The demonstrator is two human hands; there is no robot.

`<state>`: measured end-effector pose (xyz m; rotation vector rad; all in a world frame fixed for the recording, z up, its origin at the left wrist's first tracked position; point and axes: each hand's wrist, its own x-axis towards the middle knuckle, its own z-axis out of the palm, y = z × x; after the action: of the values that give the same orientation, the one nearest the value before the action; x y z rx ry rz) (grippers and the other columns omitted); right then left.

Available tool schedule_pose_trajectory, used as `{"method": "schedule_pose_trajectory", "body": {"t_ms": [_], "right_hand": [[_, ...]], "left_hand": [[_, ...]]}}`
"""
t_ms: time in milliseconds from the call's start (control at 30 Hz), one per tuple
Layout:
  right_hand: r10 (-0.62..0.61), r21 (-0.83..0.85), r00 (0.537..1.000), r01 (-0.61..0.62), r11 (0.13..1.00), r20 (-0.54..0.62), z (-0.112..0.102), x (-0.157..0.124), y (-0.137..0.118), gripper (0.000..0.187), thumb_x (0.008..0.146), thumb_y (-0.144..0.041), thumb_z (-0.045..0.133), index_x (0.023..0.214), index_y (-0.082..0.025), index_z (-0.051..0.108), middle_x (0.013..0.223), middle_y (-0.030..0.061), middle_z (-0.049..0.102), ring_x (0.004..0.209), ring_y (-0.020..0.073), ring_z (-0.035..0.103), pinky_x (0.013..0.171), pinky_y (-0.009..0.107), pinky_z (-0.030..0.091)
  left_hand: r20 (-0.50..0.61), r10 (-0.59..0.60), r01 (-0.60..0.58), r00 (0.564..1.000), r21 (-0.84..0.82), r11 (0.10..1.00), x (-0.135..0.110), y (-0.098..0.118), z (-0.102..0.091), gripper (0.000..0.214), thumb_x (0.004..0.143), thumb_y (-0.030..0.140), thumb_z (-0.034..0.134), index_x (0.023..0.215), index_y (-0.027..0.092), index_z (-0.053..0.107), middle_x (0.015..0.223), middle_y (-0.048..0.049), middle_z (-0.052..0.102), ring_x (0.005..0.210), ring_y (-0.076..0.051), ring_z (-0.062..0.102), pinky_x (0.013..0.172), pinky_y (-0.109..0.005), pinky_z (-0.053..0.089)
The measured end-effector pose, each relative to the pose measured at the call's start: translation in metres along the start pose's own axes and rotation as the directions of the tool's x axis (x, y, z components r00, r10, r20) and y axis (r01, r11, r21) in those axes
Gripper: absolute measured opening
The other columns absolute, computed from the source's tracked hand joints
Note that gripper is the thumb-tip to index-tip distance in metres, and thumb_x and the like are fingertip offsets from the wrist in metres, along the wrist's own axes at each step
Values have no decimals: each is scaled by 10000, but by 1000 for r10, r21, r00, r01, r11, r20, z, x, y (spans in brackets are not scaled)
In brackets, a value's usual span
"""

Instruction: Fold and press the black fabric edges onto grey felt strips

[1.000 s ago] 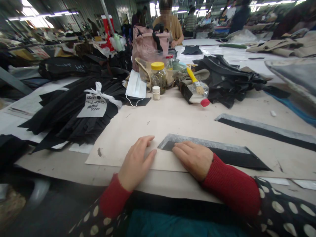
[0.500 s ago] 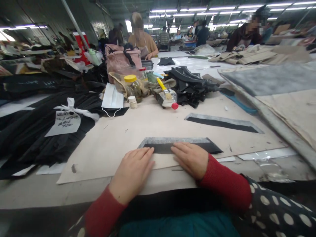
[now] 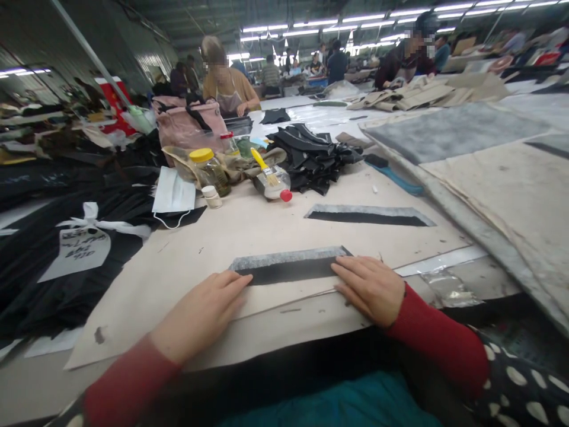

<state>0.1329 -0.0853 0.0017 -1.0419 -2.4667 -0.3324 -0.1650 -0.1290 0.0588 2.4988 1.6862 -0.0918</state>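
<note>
Here at the worktop's [image 3: 293, 323] left side sits a tied bundle of black fabric [image 3: 26, 249], paper tag [image 3: 77, 255] showing. Now the left hand [image 3: 204, 311], laid out nearly flat, grasping nothing, fingertips on the left end of a grey-banded black fabric strip [image 3: 288, 271]. That strip lies near the front edge. And the right hand [image 3: 371, 289], fingers extended, nothing gripped, touches its right end! Beyond, farther from that edge, lies a second banded strip [image 3: 368, 218].
</note>
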Motion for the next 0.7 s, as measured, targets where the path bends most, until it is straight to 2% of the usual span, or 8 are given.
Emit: {"method": "schedule_pose_trajectory", "body": {"t_ms": [167,233,300,367,467,567,633,700], "right_hand": [[-3,36,999,2,999,32,-4,7,5,307,822,-339,418,951,-154,626,999,78,619,880,192,534,833,358,376],[-5,33,999,4,999,41,-5,10,4,302,820,-337,419,931,-151,630,978,78,624,853,192,534,801,352,390],[-19,31,999,18,999,44,-6,11,2,301,817,-332,422,918,-141,631,964,82,626,824,194,537,772,350,406],[-46,43,998,44,998,42,-7,11,2,306,819,-322,415,916,-126,629,955,91,626,812,199,541,762,356,417],[-82,151,996,76,986,29,-10,8,11,315,837,-278,366,932,-120,621,941,97,624,829,186,546,768,332,431],[19,269,999,-30,963,46,-14,9,30,309,841,-243,348,952,-136,616,892,91,614,818,159,546,757,291,441],[108,294,989,-133,946,99,-15,11,44,297,831,-231,367,962,-135,616,851,91,602,795,158,543,746,289,444],[135,316,978,-181,931,161,-11,14,54,293,818,-221,383,976,-135,615,837,89,591,777,158,543,736,289,446]], "left_hand": [[209,25,-37,978,55,998,21,1,-28,302,830,291,354,1052,224,547,972,-49,570,849,-179,552,759,-308,438],[211,46,-69,976,104,992,38,14,-35,250,820,279,376,933,205,587,864,-47,589,791,-188,557,717,-318,442],[92,156,-166,983,105,981,60,35,-33,221,819,241,383,894,186,584,844,-48,580,797,-183,542,725,-311,436],[-64,293,-289,954,61,955,81,60,-22,237,826,167,357,952,182,557,882,-43,566,848,-162,519,768,-280,423],[-175,362,-361,915,39,932,103,86,2,241,829,139,353,969,179,545,875,-38,550,850,-155,497,770,-265,424],[-229,362,-362,904,41,931,110,94,20,242,851,196,339,977,185,545,872,-41,536,818,-161,485,750,-278,433],[-263,359,-363,895,35,931,109,92,25,255,857,203,328,998,191,541,885,-42,530,823,-159,476,761,-280,430],[-280,359,-368,890,21,929,107,90,25,263,854,189,329,1014,196,537,886,-41,527,825,-157,472,768,-277,427]]}}
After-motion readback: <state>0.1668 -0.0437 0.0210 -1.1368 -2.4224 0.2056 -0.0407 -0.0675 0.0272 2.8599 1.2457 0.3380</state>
